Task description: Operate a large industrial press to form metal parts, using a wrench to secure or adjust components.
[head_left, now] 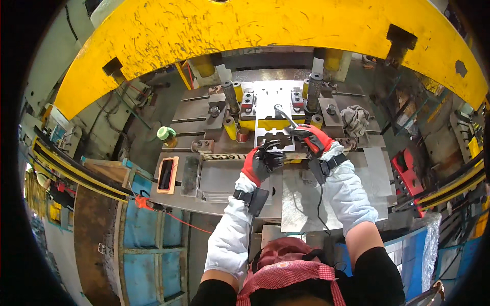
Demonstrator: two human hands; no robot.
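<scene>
Both my hands wear red and black gloves. My right hand (312, 138) is closed around a slim metal tool (286, 115) with a rounded end, tilted up and left over the die; its exact kind is unclear. My left hand (264, 161) is at the die's front edge, fingers apart and slightly curled, with nothing seen in it. A bright metal strip (275, 92) with small holes lies along the middle of the die. Its near end has a large shaped cutout (276, 139), between my hands. Whether my left fingertips touch it, I cannot tell.
A yellow press beam (245, 25) spans overhead. Dark guide posts (230, 97) flank the die. Flat sheets (224, 178) and a larger plate (306, 204) lie in front. A phone-like orange-framed object (166, 175), a green-capped bottle (166, 136) and a grey rag (356, 120) stand around.
</scene>
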